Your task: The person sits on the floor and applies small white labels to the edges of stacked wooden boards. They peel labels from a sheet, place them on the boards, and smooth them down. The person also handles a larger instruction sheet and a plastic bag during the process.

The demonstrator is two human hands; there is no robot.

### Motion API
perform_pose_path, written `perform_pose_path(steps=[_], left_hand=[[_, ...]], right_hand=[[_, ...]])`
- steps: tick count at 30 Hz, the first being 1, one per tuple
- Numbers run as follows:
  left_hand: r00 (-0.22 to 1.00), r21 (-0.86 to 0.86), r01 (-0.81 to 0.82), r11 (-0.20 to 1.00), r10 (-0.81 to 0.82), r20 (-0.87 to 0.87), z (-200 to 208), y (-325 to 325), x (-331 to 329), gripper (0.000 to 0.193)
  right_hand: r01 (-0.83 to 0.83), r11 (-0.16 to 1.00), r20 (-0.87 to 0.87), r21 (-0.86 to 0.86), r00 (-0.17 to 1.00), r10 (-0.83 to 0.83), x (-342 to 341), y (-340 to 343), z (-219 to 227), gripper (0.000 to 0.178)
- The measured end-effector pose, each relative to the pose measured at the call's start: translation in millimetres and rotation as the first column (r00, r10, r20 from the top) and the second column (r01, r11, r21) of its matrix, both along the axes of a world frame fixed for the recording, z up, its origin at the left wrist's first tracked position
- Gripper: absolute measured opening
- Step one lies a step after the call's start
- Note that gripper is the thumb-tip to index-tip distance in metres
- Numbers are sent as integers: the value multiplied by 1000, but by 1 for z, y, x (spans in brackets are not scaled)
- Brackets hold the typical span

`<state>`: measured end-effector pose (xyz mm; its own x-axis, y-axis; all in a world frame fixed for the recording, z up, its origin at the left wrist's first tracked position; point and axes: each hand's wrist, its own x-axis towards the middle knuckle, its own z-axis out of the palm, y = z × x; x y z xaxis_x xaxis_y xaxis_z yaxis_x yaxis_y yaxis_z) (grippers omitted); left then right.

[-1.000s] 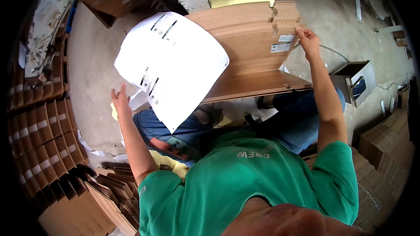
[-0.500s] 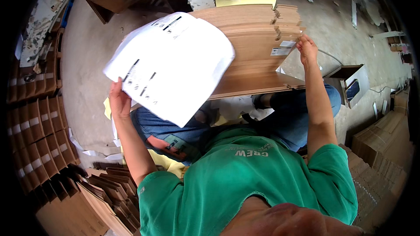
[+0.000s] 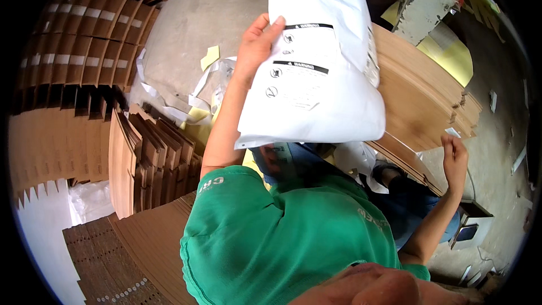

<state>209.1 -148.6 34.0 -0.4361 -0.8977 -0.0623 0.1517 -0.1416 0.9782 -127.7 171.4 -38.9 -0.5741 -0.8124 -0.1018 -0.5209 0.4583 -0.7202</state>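
While left hand (image 3: 257, 48) grips white bag (image 3: 316, 73) by left edge, right hand (image 3: 455, 158) hangs open, empty

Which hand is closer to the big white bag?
The left. The left hand grips the white bag at its left edge, while the right hand hangs apart, lower right, over the flat cardboard stack.

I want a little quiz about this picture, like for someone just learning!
1. True or false: the left hand holds the white plastic bag.
2. What does the right hand hold? A) a box B) nothing C) the bag
3. Fill in: the flat cardboard sheets lie stacked ___ the bag.

Key: 1 true; 2 B; 3 behind.
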Motion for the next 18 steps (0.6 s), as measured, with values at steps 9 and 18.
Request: perform_pose_path(steps=[9,18], left_hand=[[981,-220,96,971,-55,186,58,55,16,56],[905,-160,220,962,-140,402,66,72,42,55]], right_hand=[[-452,692,-229,-563,890,395,156,-166,93,45],[-489,689,-260,-535,871,416,203,-182,64,53]])
